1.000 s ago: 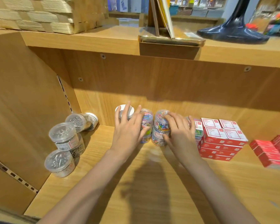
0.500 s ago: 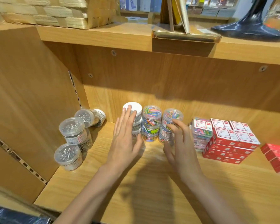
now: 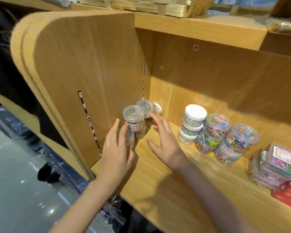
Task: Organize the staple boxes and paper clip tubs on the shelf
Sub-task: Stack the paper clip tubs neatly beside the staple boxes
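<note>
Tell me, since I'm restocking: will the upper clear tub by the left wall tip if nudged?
Probably. The upper clear tub sits stacked on another tub, so it likely topples easily. Its smooth round plastic would probably roll.

Brightness: you get warm, fairly bright light on the wooden shelf (image 3: pixel 158 182); the floor (image 3: pixel 15 190) at lower left reads cooler and greyer.
Light source: it falls from above and in front of you, since the upper board casts a broad shadow band across the back panel (image 3: pixel 225 73).
Shadows: your right forearm (image 3: pixel 217 199) lays a soft dark patch on the shelf beneath it.
Glare: small white glints dot the floor, and the clear tubs (image 3: pixel 239 142) carry highlights.
Blur: motion smear softens your left hand (image 3: pixel 116 153), the stacked tubs beside it, and the packs at far right.
Distortion: the wide lens bows the side panel (image 3: pixel 74 73) and stretches the edges.
</note>
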Tool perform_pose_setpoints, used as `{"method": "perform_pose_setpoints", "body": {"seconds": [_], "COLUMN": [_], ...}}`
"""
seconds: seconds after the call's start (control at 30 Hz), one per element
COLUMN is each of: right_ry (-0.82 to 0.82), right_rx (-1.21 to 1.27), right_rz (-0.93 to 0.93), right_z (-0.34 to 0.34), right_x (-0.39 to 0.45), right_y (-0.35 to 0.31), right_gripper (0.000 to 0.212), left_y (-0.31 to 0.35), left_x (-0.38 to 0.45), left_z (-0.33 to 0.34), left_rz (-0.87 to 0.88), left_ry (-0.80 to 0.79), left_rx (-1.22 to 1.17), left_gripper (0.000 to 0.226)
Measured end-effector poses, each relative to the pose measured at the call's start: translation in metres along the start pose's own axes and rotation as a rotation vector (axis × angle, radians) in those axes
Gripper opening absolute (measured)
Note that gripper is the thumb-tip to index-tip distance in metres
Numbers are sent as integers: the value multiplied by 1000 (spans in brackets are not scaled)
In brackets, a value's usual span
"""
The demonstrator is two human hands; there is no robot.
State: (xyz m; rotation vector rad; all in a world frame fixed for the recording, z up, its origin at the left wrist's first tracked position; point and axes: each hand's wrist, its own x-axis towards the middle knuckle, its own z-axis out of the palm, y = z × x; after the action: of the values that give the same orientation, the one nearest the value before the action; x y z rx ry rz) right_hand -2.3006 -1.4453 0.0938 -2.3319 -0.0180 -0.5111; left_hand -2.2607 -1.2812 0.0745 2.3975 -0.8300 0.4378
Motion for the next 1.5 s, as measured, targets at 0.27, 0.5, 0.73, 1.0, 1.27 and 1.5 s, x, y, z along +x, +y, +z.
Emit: {"method": "perform_pose_setpoints", "body": {"seconds": [0.27, 0.5, 0.73, 1.0, 1.27, 1.5], "right_ry": [23, 194, 183, 444, 637, 576], "right_rx": [-287, -76, -3, -127, -676, -700], "right_rz": [213, 315, 250, 258, 384, 398], "right_z": [19, 15, -4, -44, -86, -84], "right_x": [4, -11, -27, -105, -131, -124], "right_y": [33, 43, 33, 26, 41, 42], "right_gripper": [62, 81, 74, 62, 69, 71], "left_y": [-13, -12, 17, 75, 108, 107], "left_x": [3, 0, -12, 13, 64, 63], "left_z": [-6, 5, 12, 63, 103, 106], "left_rz": [26, 5, 179, 123, 17, 49], "left_ry": [-86, -36, 17, -209, -343, -362], "left_rx": [-33, -65, -102, -530, -886, -903], "left_gripper": [57, 54, 42, 67, 89, 85]}}
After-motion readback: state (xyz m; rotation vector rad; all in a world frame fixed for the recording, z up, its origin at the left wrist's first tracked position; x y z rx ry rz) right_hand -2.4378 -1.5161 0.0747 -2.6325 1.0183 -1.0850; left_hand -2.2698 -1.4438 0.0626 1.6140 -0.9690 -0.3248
